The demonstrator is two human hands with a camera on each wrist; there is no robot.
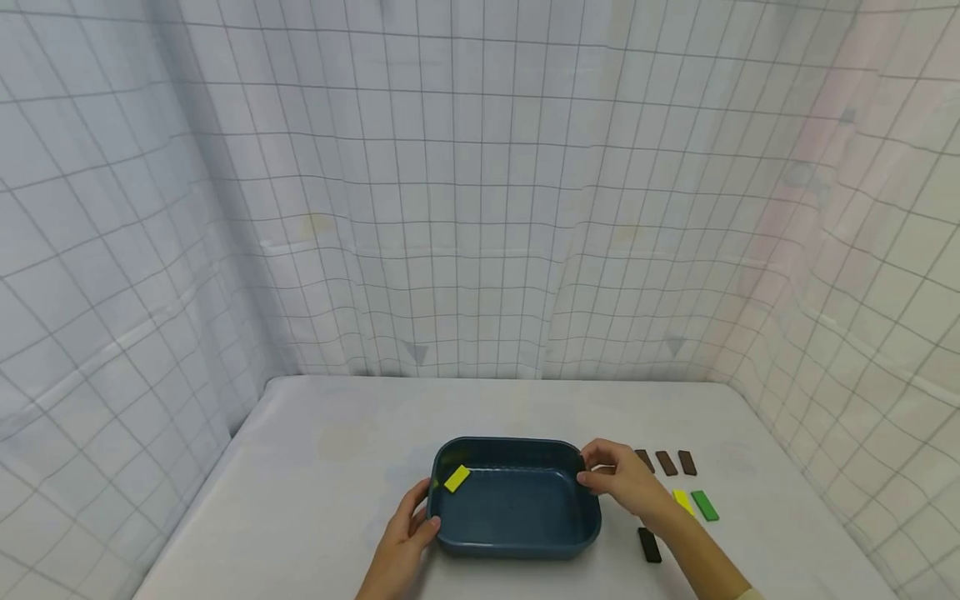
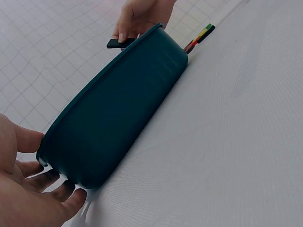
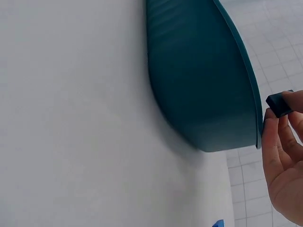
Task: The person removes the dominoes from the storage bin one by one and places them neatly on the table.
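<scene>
A dark teal rectangular basin (image 1: 517, 550) stands on the white table, and one yellow block (image 1: 457, 478) lies inside it near the left end. My left hand (image 1: 403, 540) grips the basin's left end, thumb at the rim and fingers against the outer wall, as the left wrist view shows. At the right end, my right hand (image 1: 626, 479) is over the rim. In the right wrist view it pinches a small dark block (image 3: 278, 104) between thumb and fingers, just above the rim. The left wrist view also shows this dark block (image 2: 119, 43).
Right of the basin lie several brown blocks (image 1: 666, 463), a yellow block (image 1: 682, 501) partly behind the right forearm, a green block (image 1: 705, 505) and a black block (image 1: 649, 545). A blue piece (image 3: 218, 223) shows at the right wrist view's bottom edge. Gridded white curtains (image 1: 487, 208) surround the table.
</scene>
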